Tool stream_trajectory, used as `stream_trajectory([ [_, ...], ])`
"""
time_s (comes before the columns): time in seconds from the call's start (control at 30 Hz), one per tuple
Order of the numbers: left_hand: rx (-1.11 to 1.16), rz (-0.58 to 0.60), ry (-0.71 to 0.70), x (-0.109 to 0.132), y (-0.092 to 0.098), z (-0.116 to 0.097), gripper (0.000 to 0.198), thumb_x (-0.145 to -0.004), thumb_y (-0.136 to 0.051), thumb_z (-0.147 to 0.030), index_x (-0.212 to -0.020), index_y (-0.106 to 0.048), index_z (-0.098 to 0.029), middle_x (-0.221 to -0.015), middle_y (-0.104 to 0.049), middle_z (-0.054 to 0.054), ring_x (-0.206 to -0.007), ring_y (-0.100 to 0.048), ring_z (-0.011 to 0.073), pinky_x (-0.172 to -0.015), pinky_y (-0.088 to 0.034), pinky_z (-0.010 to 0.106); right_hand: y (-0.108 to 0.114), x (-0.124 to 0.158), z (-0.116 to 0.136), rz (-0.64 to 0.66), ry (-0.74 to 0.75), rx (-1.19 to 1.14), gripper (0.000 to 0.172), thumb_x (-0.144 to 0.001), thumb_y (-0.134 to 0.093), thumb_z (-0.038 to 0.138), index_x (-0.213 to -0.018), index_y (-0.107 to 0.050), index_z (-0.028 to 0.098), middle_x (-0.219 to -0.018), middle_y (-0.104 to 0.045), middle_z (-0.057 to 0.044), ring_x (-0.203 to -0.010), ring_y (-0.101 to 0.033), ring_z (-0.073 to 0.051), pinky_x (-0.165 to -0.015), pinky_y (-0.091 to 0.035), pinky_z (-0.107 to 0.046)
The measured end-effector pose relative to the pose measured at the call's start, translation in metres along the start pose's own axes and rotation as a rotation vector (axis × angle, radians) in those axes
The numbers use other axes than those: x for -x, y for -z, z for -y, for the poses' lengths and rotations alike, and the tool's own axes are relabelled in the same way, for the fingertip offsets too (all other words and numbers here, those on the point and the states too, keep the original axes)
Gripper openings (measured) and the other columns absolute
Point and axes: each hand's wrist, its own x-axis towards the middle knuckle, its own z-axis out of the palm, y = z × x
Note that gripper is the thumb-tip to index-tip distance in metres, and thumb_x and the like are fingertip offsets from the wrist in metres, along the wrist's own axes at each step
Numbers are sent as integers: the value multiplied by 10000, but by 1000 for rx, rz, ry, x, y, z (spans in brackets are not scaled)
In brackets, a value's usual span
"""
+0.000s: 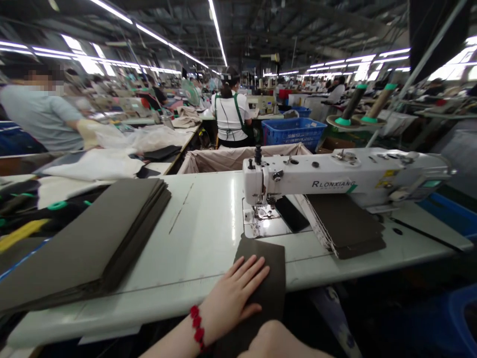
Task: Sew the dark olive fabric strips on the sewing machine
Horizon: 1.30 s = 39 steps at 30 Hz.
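Left hand [233, 298], red bead bracelet [197, 325] at the wrist, lies flat and ungripping on a dark olive fabric panel [266, 283] overhanging the front edge of the sewing table [194, 238]. Right hand [276, 340] shows only at frame bottom; its state cannot be told. Panel sits near the needle plate [261, 223] of a white Rlonxiang sewing machine [346, 174], with stacked olive panels [93, 233] at table left and more stacked panels [345, 223] right of the plate.

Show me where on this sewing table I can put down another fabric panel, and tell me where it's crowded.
The bare white tabletop between the big dark fabric stack and the sewing machine is free. A narrower strip lies right of the smaller stack. It's crowded at the front edge, where the fabric piece lies under your left hand.
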Motion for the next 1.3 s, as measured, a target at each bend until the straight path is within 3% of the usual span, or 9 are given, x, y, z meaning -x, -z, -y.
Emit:
stream_trajectory([
  [0.1,-42,-39,145,15,-5,26,631,-978,-422,-456,-1530,-150,-313,-1570,-220,15,-1429,-256,239,-1163,-266,451,30,0,-24,54,-106,-129,235,-942,-511,419,-1056,-667,285,-867,-728,51,-723,-667,-98,-604,-453,-168],
  [0.23,-50,-51,251,26,6,69,619,-990,-388,-454,-1533,-132,-309,-1568,-223,24,-1431,-248,245,-1156,-269,466,68,-18,-79,-108,-457,-79,392,-947,-493,316,-1337,-517,285,-1298,-614,-19,-1140,-591,-171,-939,-459,-273],
  [0.3,-36,-55,249,23,8,81,613,-989,-391,-455,-1531,-138,-321,-1566,-235,14,-1432,-247,243,-1158,-263,462,71,-33,-108,-111,-555,76,482,-934,-479,266,-1412,-431,293,-1432,-493,-31,-1198,-555,-195,-956,-465,-324],
  [0.43,-20,-68,216,6,8,87,591,-988,-391,-461,-1523,-177,-332,-1562,-250,7,-1431,-251,245,-1154,-268,452,61,-47,-139,-26,-627,282,518,-931,-457,289,-1443,-381,303,-1492,-410,-20,-1033,-647,-206,-846,-523,-338],
  [0.7,13,-54,218,-21,12,83,582,-984,-391,-463,-1519,-206,-328,-1563,-255,-2,-1432,-248,236,-1157,-245,442,49,-31,-141,-97,-692,305,538,-930,-427,283,-1463,-356,290,-1506,-388,-20,-1065,-627,-217,-842,-512,-336],
  [0.9,38,-104,227,-22,14,79,575,-968,-439,-423,-1506,-253,-339,-1525,-346,24,-1407,-300,269,-1173,-105,527,47,-34,-144,-97,-695,294,525,-921,-426,257,-1444,-393,294,-1501,-397,-19,-1060,-627,-216,-843,-514,-346],
  [1.3,69,-87,242,-24,14,81,584,-965,-447,-414,-1507,-241,-347,-1534,-328,19,-1412,-294,264,-1177,-78,531,45,-33,-146,-96,-701,285,531,-915,-434,257,-1443,-392,302,-1504,-391,-9,-1072,-622,-217,-847,-517,-349],
])
